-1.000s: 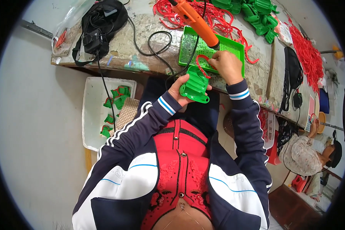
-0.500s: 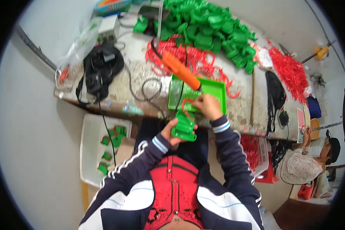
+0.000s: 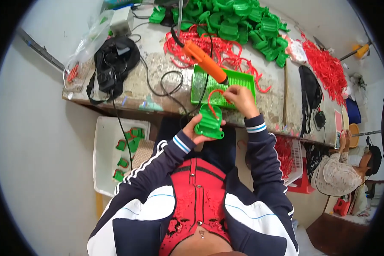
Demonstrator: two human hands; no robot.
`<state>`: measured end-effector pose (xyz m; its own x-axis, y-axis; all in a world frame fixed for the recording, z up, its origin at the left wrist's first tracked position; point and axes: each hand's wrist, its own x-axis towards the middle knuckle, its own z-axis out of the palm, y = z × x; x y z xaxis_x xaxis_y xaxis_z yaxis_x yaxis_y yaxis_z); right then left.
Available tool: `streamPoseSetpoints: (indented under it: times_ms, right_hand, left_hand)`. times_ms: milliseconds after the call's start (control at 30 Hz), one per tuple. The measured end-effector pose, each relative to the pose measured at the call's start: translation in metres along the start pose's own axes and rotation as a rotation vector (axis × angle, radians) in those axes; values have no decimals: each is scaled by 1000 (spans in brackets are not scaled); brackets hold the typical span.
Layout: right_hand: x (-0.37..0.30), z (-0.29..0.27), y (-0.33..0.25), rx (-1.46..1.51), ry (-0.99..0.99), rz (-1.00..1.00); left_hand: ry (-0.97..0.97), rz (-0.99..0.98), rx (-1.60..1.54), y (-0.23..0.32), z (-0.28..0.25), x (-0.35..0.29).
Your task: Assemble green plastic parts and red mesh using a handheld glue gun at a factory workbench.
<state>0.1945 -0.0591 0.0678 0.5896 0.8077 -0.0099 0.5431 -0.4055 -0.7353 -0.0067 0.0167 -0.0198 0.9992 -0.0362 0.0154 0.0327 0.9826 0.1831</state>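
A green moulded plastic part (image 3: 210, 124) with ribs rests in my left hand (image 3: 195, 131), whose thumb presses on its near-left side. A thin curved red plastic strip (image 3: 210, 99) arches up from the part's inner face. My right hand (image 3: 243, 101) pinches the strip's upper end, over the near edge of a green tray (image 3: 194, 91). Just above those fingers, the tip of a hanging orange electric screwdriver (image 3: 205, 63) points down to the right. I cannot tell whether the strip is fixed to the green part.
Green parts (image 3: 230, 25) are heaped at the back, with red strips (image 3: 200, 49) before them. A black bag (image 3: 115, 64) and loose cable lie left. Below stands a white bin (image 3: 103, 170) with green-and-red pieces. Another person (image 3: 339, 173) sits at far right.
The whole view has shifted, so the bench appears higher. My left hand has tilted the green part slightly, and the red strip's lower end now shows against the part's inner face.
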Motion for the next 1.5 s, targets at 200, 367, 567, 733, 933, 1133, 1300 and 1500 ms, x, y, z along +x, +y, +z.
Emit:
streamPoseSetpoints:
  times_ms: [200, 367, 567, 733, 933, 1133, 1300, 1500]
  right_hand:
    - [-17, -2, -25, -128, 174, -170]
    - [-37, -14, -45, 216, 204, -107]
    - [-65, -21, -48, 739, -9, 169]
    - [-64, -21, -32, 819, -117, 259]
    - [-63, -18, -21, 831, -139, 309]
    - [-64, -16, -16, 875, -138, 337]
    - [-64, -18, -12, 896, -170, 344]
    - [-69, -15, -19, 844, -122, 343]
  left_hand:
    - [26, 32, -17, 3, 14, 0]
    - [33, 146, 104, 6, 35, -2]
    - [11, 262, 246, 16, 68, 8]
    - [30, 304, 347, 11, 72, 13]
    - [-8, 259, 240, 9, 68, 14]
    - [-14, 287, 305, 7, 69, 18]
    - [-1, 339, 354, 2, 67, 23]
    - [47, 361, 420, 1, 70, 20]
